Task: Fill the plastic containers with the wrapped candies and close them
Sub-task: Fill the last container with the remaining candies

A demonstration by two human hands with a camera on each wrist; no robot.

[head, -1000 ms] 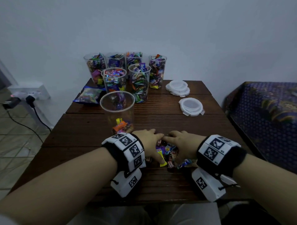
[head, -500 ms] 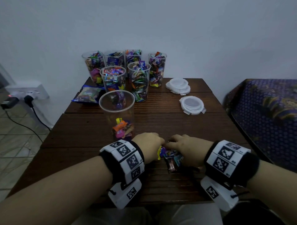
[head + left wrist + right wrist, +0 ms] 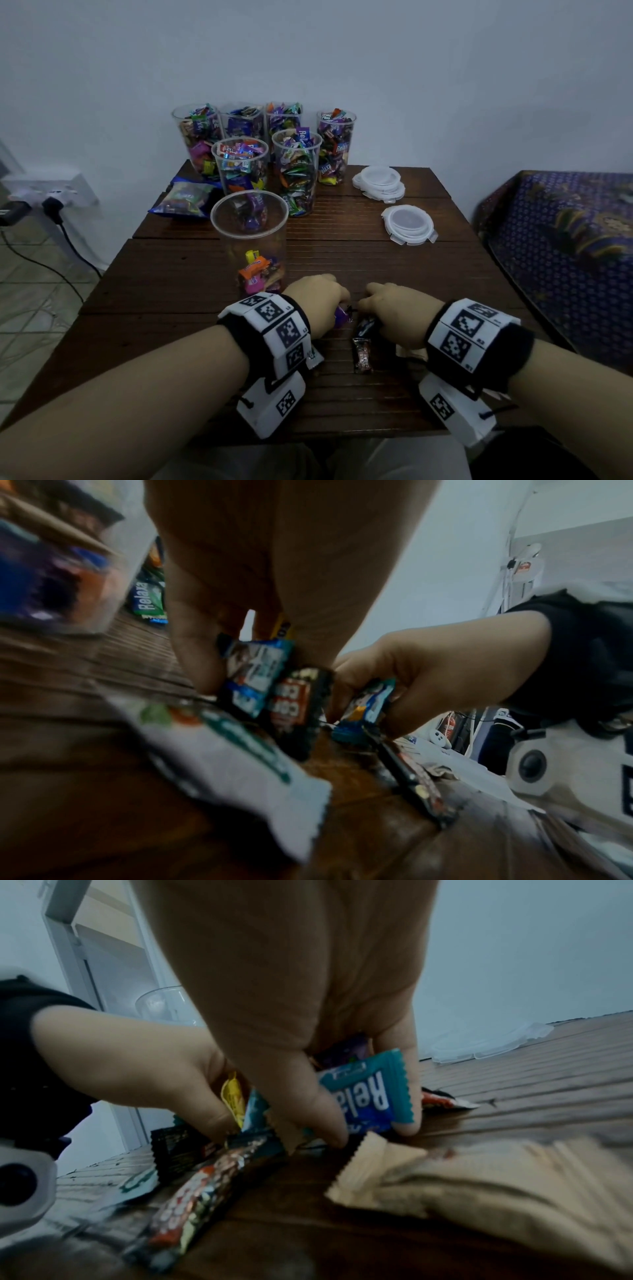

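Head view: I have both hands gathering candies just at 6 o'clock of the nearly empty cup (image 3: pixel 249 236).

My left hand (image 3: pixel 317 305) curls round a clutch of wrappers, a blue one (image 3: pixel 255 674) among them; my right hand (image 3: pixel 399 313) pinches a teal candy (image 3: pixel 368 1096) between thumb and fingers. To do this well, I judge I should close each grip fully before lifting, then release low over the cup's rim so nothing spills. A dark bar (image 3: pixel 362 354) lies loose on the table (image 3: pixel 445 281), long axis running 12 to 6. Lids (image 3: pixel 407 224) wait at 2 o'clock.
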